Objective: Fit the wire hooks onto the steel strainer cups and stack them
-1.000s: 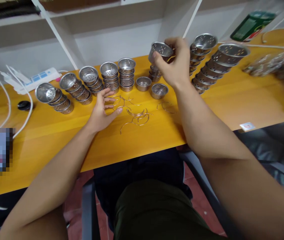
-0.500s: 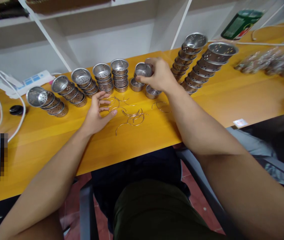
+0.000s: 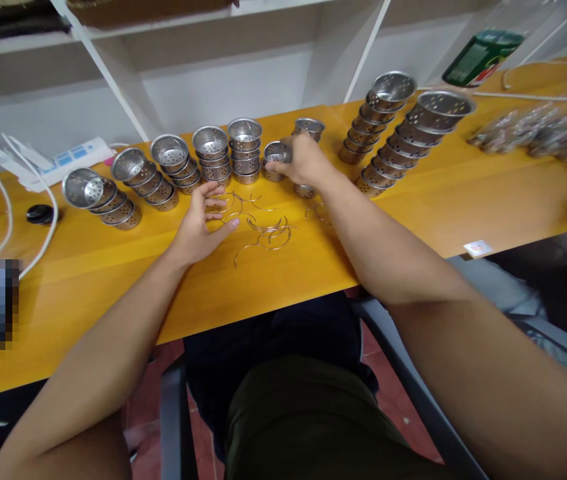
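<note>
My right hand (image 3: 306,160) curls around the right side of a perforated metal cup (image 3: 278,155), its thumb across the front and the other fingers mostly hidden. That cup is low at the table, just right of a stack of similar cups (image 3: 246,150). Behind the hand stands another perforated cup (image 3: 310,128), and a third cup (image 3: 305,191) shows partly under the wrist. My left hand (image 3: 200,227) rests on the table with fingers apart, holding nothing. Beside its fingertips lie several thin curved wires (image 3: 268,233), and a few more (image 3: 317,212) lie near my right forearm.
Leaning cup stacks (image 3: 128,180) line the left back; taller stacks (image 3: 408,150) stand right. Further right are a green-labelled bottle (image 3: 483,57) and plastic-wrapped items (image 3: 538,127). A white power strip (image 3: 63,163), cables and a black round object (image 3: 40,214) lie left. Shelving rises behind.
My right hand has moved down and slightly left, lowering the metal cup over the spot where another cup stood. The cup behind now shows more fully. My left hand stays about where it was.
</note>
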### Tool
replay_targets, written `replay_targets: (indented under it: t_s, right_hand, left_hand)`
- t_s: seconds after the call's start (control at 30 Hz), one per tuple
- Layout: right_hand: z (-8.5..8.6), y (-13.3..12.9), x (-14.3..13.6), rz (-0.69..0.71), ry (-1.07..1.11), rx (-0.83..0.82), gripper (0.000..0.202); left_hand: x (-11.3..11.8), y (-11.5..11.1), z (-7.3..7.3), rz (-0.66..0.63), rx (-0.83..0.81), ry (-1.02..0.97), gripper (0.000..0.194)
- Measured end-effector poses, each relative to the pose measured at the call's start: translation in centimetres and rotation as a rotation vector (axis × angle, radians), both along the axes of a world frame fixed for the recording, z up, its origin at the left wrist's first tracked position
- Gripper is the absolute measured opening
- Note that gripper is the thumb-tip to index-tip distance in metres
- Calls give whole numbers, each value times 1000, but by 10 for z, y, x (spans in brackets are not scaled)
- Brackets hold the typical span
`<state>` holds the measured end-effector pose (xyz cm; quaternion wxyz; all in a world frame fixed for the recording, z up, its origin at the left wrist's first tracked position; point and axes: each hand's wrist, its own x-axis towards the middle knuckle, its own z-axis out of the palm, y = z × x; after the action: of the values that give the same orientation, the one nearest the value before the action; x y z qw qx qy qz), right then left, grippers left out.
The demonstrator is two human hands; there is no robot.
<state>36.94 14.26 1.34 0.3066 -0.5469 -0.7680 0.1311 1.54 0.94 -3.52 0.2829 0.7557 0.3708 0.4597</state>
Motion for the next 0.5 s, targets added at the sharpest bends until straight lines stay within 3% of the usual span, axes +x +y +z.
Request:
replay_targets:
  t_s: [0.17, 0.27, 0.4, 0.5]
  right_hand:
    - [-15, 3, -7, -65, 53, 57, 78]
    - [-1, -9, -6, -77, 80, 94, 81]
    - [28, -23, 10, -161, 116, 212, 50]
    - [27, -17, 31, -231, 104, 237, 49]
  left_hand:
    - [-1, -1, 0, -9, 7, -8, 95]
    - [-1, -1, 0, -6, -2, -6, 96]
    - [-1, -1, 1, -7, 0, 2, 97]
    - [-1, -2, 2, -20, 20, 7, 94]
